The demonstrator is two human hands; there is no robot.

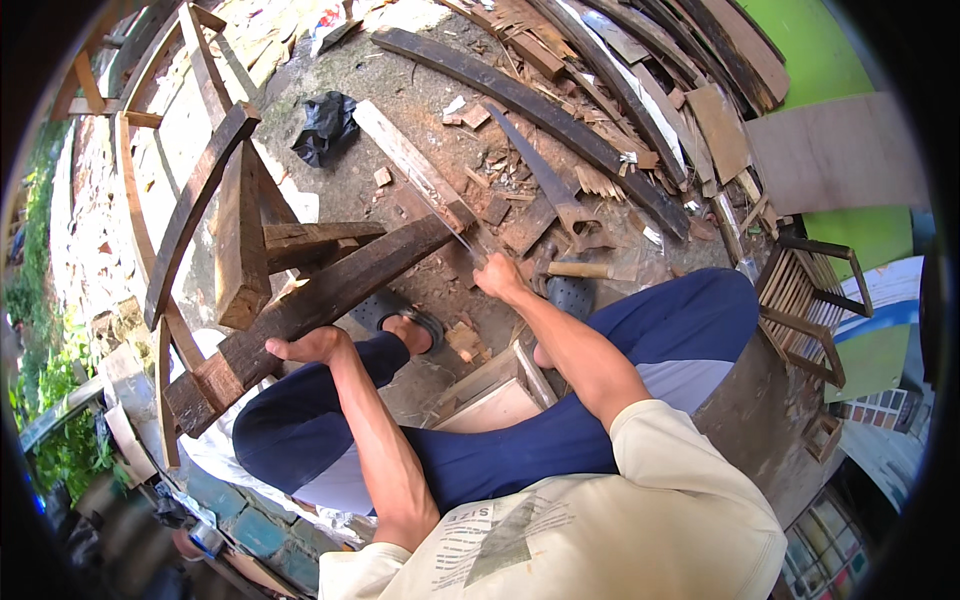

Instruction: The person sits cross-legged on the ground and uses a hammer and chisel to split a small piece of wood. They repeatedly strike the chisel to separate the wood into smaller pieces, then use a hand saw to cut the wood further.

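A long dark wooden beam [340, 270] slants across my left side, its far end in front of me. My left hand [312, 346] grips the beam's near edge, the thumb showing and the other fingers mostly hidden. My right hand [498, 276] is closed round a tool with a thin metal blade [464, 240]; its handle is hidden in my fist, so its exact kind is unclear. The blade points at the beam's far end, where a pale-faced wooden strip [405, 155] lies close by. Just right of my right hand lies a hammer [580, 269] with a wooden handle.
A handsaw [540, 170] lies among wood scraps ahead. Beyond it stretches a long curved dark plank [520, 100]. Wooden frame parts [240, 230] stand at left. A black plastic bag [325, 128] sits ahead; a wooden box [490, 395] lies between my legs. A slatted rack [810, 300] is at right.
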